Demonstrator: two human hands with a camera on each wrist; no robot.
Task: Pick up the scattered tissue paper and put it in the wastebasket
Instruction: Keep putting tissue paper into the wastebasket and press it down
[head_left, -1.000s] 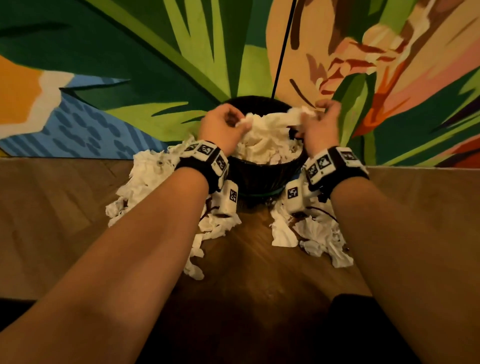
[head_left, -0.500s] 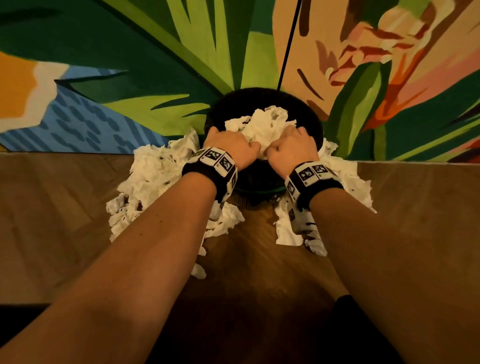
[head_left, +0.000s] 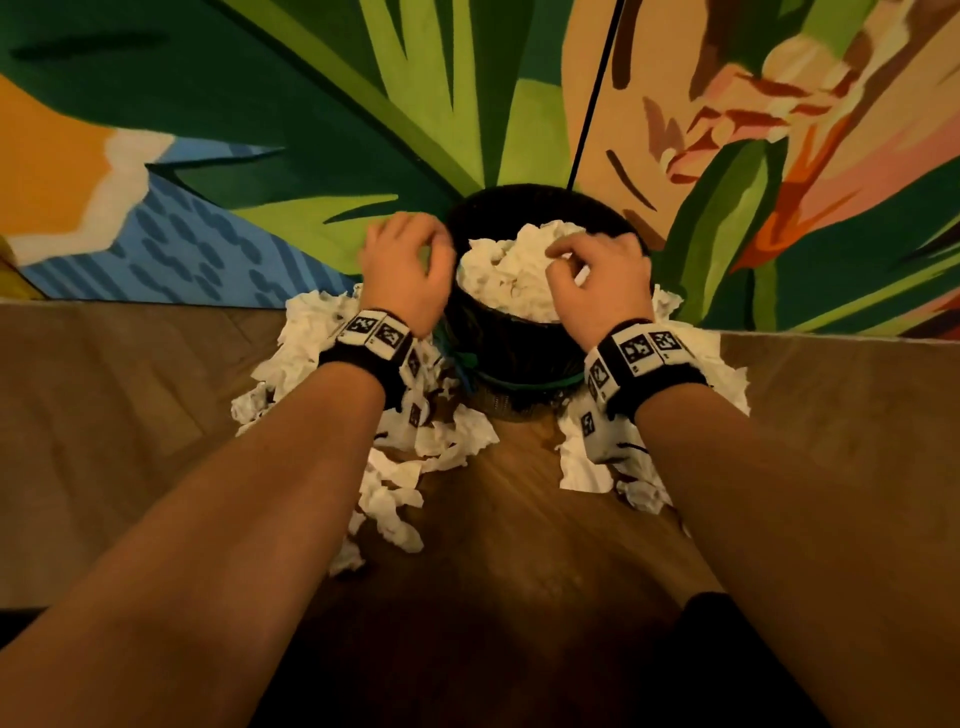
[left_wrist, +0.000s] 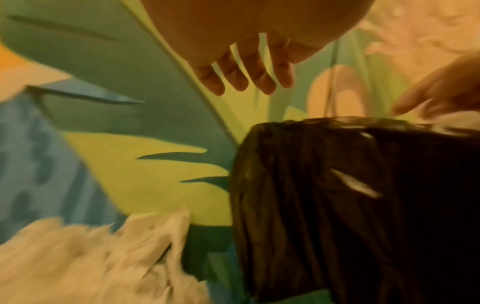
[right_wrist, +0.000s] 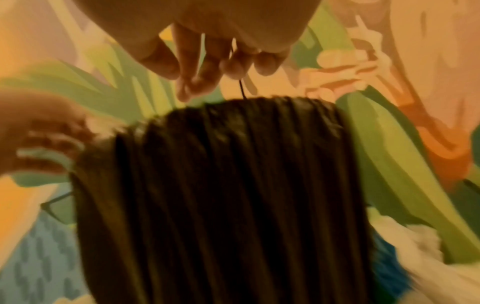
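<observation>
The wastebasket (head_left: 519, 348) is heaped with tissue paper (head_left: 511, 273) beneath the right hand (head_left: 597, 286)'s loose, empty fingers; the left hand (head_left: 405, 275)'s spread fingers hover above floor scraps (head_left: 311, 338); plenty remains.

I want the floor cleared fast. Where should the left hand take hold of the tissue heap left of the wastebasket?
Probably from above: the tissue heap lies loose and crumpled on the floor beside the wastebasket, so the empty left hand could bunch its raised middle.
</observation>
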